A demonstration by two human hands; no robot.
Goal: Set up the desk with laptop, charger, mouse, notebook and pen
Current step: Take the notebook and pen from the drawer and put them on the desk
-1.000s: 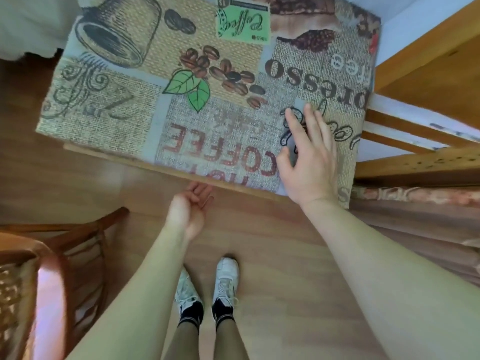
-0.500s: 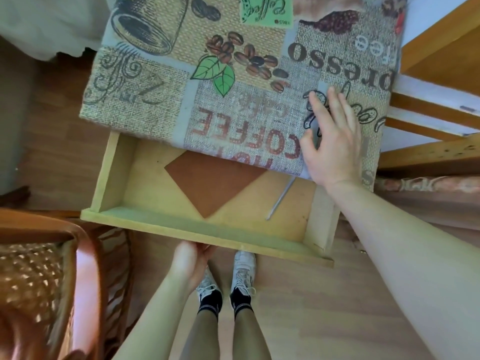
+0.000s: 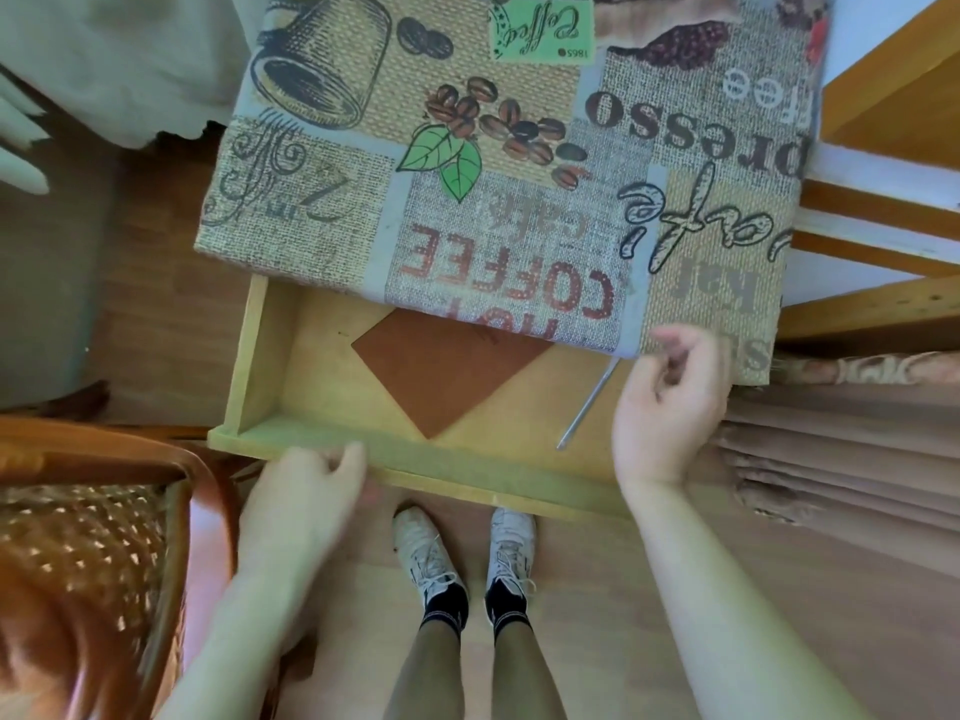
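The desk (image 3: pixel 332 163) wears a coffee-print cloth, and its wooden drawer (image 3: pixel 467 467) is pulled out toward me. Inside lie a brown notebook (image 3: pixel 447 371), turned diagonally and partly hidden under the desk edge, and a thin silver pen (image 3: pixel 587 407) to its right. My left hand (image 3: pixel 301 496) is on the drawer's front board, thumb over the top edge. Hovering over the drawer's right end, just right of the pen, my right hand (image 3: pixel 670 407) has loosely curled fingers and holds nothing. No laptop, charger or mouse is in view.
A wooden chair with a woven seat (image 3: pixel 93 543) stands close at the lower left, next to the drawer. Folded brownish fabric (image 3: pixel 841 459) and a wooden frame (image 3: pixel 883 309) lie to the right. White cloth (image 3: pixel 104 59) hangs at the upper left. My feet stand under the drawer.
The drawer has slid out from under the desk, uncovering notebook and pen. My right hand left the tabletop and dropped over the drawer's right end.
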